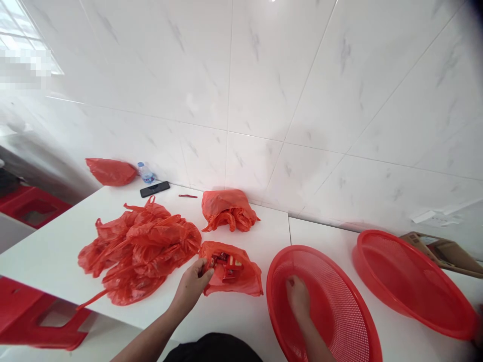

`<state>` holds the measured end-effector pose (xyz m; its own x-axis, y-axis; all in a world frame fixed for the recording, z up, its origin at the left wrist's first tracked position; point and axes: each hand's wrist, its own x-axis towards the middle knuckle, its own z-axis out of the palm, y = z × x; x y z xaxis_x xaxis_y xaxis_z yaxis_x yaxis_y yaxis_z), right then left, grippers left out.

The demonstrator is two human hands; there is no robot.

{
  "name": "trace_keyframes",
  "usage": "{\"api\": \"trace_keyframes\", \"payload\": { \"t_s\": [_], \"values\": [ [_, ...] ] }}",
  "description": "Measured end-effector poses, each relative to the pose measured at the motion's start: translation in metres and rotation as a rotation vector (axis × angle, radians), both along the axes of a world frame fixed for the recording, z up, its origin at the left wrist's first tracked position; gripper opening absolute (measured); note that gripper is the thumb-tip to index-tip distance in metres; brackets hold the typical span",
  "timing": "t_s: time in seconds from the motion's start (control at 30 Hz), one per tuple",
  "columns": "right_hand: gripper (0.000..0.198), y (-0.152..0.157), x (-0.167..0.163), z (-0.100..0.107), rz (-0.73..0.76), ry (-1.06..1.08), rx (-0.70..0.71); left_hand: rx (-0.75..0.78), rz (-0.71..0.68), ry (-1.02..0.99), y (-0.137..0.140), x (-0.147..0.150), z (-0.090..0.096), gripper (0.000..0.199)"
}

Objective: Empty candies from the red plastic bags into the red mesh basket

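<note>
My left hand point(193, 283) pinches the edge of an open red plastic bag point(249, 281) lying on the table. Inside the bag's mouth are several small red and cream packets point(231, 266), too small to name exactly. Reaching down into a red plastic colander basket point(281, 311), my right hand point(299, 295) has its fingers curled closed near the basket floor. Whatever those fingers hold, if anything, is hidden. Left of my left hand lies a crumpled heap of red plastic bags point(145, 246).
Behind are another filled red bag point(228, 208), a red strip point(187, 196), a phone point(155, 189), a water bottle point(146, 172) and a tied red bag point(111, 172). At right stand a red basin point(409, 276) and a cardboard box point(445, 251). Red stools point(37, 317) stand left, below the table.
</note>
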<state>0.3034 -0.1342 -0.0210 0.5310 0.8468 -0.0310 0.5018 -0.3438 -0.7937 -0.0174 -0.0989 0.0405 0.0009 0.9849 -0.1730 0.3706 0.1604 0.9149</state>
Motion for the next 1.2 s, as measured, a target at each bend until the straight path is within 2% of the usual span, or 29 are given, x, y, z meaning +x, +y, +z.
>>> {"api": "trace_keyframes", "payload": {
  "t_s": [0.07, 0.17, 0.23, 0.3, 0.37, 0.4, 0.5, 0.57, 0.63, 0.73, 0.83, 0.9, 1.0, 1.07, 1.13, 1.2],
  "values": [
    [0.028, 0.002, -0.003, 0.027, -0.033, 0.027, 0.027, -0.002, 0.009, 0.017, -0.001, -0.002, 0.002, 0.02],
    [0.034, -0.002, -0.019, 0.085, -0.126, 0.09, 0.157, 0.013, 0.017, 0.009, 0.0, -0.002, 0.009, 0.02],
    [0.04, -0.008, -0.036, 0.119, -0.199, 0.1, 0.349, 0.013, 0.018, -0.01, 0.002, -0.002, 0.014, 0.02],
    [0.04, -0.013, -0.055, 0.137, -0.194, 0.088, 0.546, 0.005, 0.015, -0.032, 0.003, -0.002, 0.017, 0.022],
    [0.03, -0.013, -0.075, 0.133, -0.086, 0.061, 0.64, -0.001, 0.002, -0.064, 0.004, -0.003, 0.018, 0.023],
    [0.024, -0.011, -0.084, 0.125, 0.029, 0.04, 0.61, -0.001, -0.001, -0.081, 0.004, -0.004, 0.018, 0.024],
    [0.03, -0.002, -0.105, 0.087, 0.459, -0.085, 0.297, 0.004, 0.012, -0.119, 0.003, -0.007, 0.016, 0.023],
    [0.039, 0.001, -0.11, 0.064, 0.603, -0.22, 0.083, 0.008, 0.026, -0.123, 0.001, -0.01, 0.014, 0.023],
    [0.041, -0.001, -0.106, 0.046, 0.581, -0.389, -0.029, 0.007, 0.038, -0.109, -0.002, -0.012, 0.013, 0.022],
    [0.042, -0.009, -0.093, 0.032, 0.536, -0.618, -0.155, -0.01, 0.039, -0.094, -0.004, -0.013, 0.013, 0.021],
    [0.037, -0.017, -0.083, 0.021, 0.583, -0.696, -0.235, -0.036, 0.017, -0.086, -0.005, -0.011, 0.015, 0.021],
    [0.034, -0.02, -0.081, 0.012, 0.636, -0.68, -0.23, -0.034, 0.007, -0.079, -0.004, -0.01, 0.017, 0.02],
    [0.034, -0.018, -0.081, 0.005, 0.651, -0.548, -0.144, -0.019, 0.01, -0.056, -0.001, -0.009, 0.016, 0.02],
    [0.032, -0.011, -0.08, 0.013, 0.582, -0.378, -0.076, -0.02, 0.009, -0.065, 0.001, -0.01, 0.013, 0.022],
    [0.027, -0.002, -0.077, 0.033, 0.477, -0.172, -0.021, -0.018, 0.013, -0.101, 0.004, -0.012, 0.01, 0.025],
    [0.026, 0.005, -0.073, 0.062, 0.391, 0.052, 0.01, -0.001, 0.03, -0.152, 0.009, -0.016, 0.008, 0.03]
  ]
}}
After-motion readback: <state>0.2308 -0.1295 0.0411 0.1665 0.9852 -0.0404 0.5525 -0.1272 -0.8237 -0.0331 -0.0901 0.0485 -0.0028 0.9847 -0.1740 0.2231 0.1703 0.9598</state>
